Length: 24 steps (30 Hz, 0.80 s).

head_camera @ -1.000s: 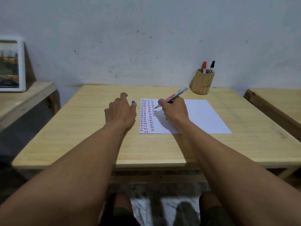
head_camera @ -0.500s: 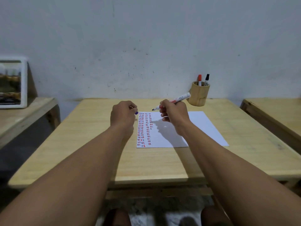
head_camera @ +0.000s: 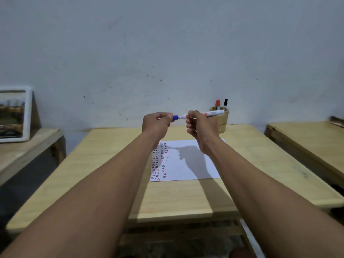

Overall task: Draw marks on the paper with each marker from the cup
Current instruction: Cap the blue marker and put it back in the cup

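A pale wooden table (head_camera: 104,175) fills the lower half of the frame, set against a scuffed white wall, with a framed picture (head_camera: 14,114) propped on a side bench at the left edge. At centre, a sheet of paper (head_camera: 191,168) lies flat on the table, its left margin already filled with columns of short red, blue and black marks; the rest is blank, shadowed by my raised arms. At right of centre, by the wall, a wooden cup (head_camera: 222,121) stands with a red marker (head_camera: 217,104) and a black marker (head_camera: 225,103) upright in it, caps up, kept within easy reach. Above the paper, my right hand (head_camera: 201,125) grips the white barrel of a third marker (head_camera: 212,114) held level, tip pointing left. My left hand (head_camera: 156,123) pinches its blue cap (head_camera: 175,117), mouth turned toward that tip, the two just meeting. Both hands are lifted clear of the sheet, probably so the cap can go on squarely before the marker returns to the cup.
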Each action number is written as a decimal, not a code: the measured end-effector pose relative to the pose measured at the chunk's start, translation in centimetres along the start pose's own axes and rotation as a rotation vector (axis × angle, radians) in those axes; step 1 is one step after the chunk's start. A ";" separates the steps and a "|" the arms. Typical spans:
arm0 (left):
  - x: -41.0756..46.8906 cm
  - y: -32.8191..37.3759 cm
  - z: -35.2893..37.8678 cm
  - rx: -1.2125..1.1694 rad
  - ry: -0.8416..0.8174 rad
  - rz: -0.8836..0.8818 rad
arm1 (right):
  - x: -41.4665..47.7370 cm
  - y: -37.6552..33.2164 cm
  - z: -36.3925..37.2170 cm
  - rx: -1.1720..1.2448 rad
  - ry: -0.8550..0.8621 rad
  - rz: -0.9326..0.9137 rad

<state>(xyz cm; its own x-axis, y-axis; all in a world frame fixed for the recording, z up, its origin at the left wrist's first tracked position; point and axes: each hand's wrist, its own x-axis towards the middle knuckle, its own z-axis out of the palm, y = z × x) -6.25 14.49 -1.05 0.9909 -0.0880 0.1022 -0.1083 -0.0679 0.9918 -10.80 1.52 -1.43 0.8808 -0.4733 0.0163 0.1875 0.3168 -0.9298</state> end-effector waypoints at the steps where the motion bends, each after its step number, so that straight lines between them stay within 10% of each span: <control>1: -0.1 0.2 0.1 0.007 -0.017 0.001 | 0.0 -0.2 0.0 0.004 -0.010 -0.004; 24: -0.9 2.5 3.0 0.178 0.136 0.228 | 1.0 -1.0 0.6 0.103 0.227 -0.017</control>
<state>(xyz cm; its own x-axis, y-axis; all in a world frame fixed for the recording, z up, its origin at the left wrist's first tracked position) -7.68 11.40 1.13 0.9398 0.0122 0.3415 -0.3292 -0.2354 0.9144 -9.80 1.22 -0.28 0.7591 -0.6480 -0.0622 0.2549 0.3837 -0.8876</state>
